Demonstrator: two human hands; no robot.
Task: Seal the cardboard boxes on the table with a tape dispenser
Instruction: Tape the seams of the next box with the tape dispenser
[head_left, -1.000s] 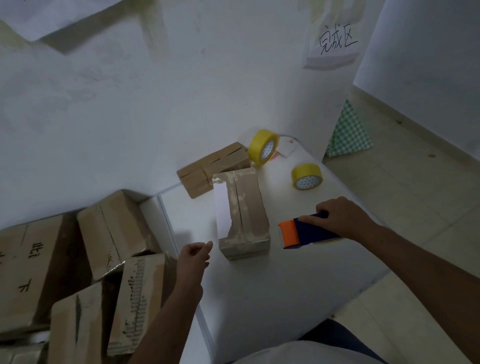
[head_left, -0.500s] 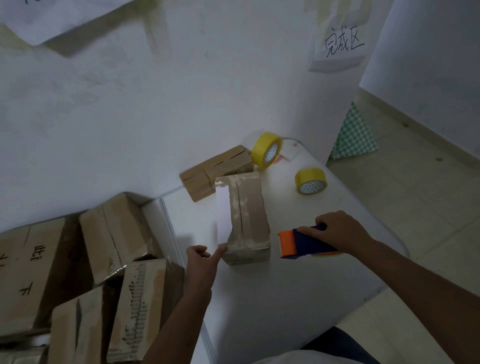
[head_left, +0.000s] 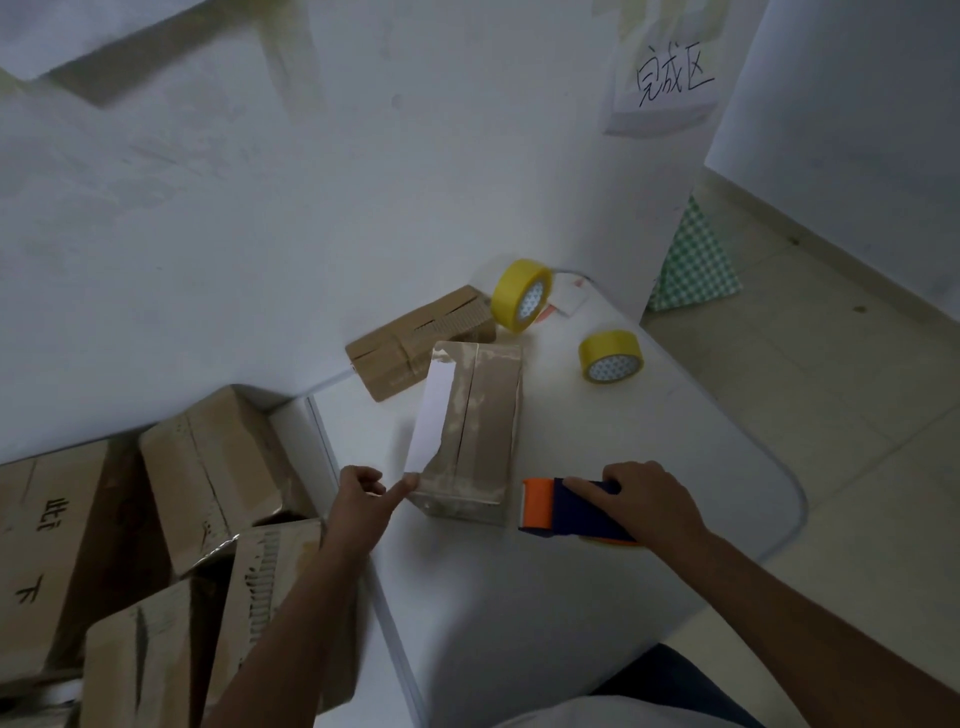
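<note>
Between the two hands sits the box (head_left: 470, 431), standing on the table (head_left: 675, 441) with its top seam running away from the person. The left hand (head_left: 363, 501) has most fingers curled in and one finger stretched out so the tip just touches the box's near left corner, so it's steadying it with a poke, not gripping it. The right hand (head_left: 641, 499) is wrapped over the dispenser (head_left: 566, 512), which is just beside the box's near right corner with the orange end pointing at it, not on the seam yet. Honestly the weak spot here is that left hand: one fingertip on a corner probably won't hold a light box once the dispenser drags across the top, so I'd guess the box slides or spins away and the tape goes on crooked or misses the seam. The top already looks scuffed with old tape residue, so fresh tape might not stick well either. Can't tell if there's a free tape tail ready at the orange end, and if not the first press grabs nothing. Beyond the hands there's another box (head_left: 415, 343) and two yellow rolls (head_left: 522, 301) (head_left: 610, 356), so a shoved box could knock into those. Left of the left hand, off the table, is a pile of boxes (head_left: 156, 525).
</note>
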